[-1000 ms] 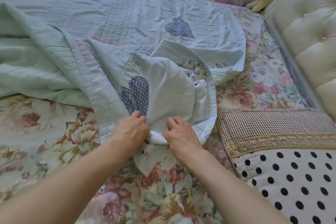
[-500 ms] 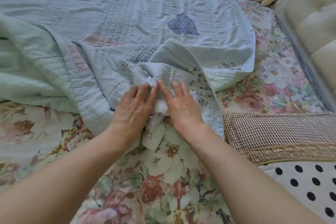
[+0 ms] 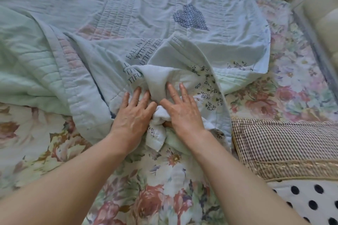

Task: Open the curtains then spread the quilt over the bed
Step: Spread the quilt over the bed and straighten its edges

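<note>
A pale green quilt [image 3: 128,14] with a blue heart patch and printed words lies crumpled and folded over itself on the floral bed sheet [image 3: 164,179]. Its near corner is bunched up between my hands. My left hand [image 3: 134,113] lies on the fold with fingers stretched out, its thumb hidden under the cloth. My right hand [image 3: 181,109] lies beside it, fingers straight on top and thumb tucked beneath the bunched edge, pinching it.
A checked pillow [image 3: 285,148] and a polka-dot pillow [image 3: 311,204] lie at the right. A cream tufted headboard [image 3: 320,14] runs along the far right. The floral sheet is bare at the left front and right of the quilt.
Both hands have pushed the quilt's corner forward, away from me. Their fingers have gone from curled round the edge to stretched flat over the fold.
</note>
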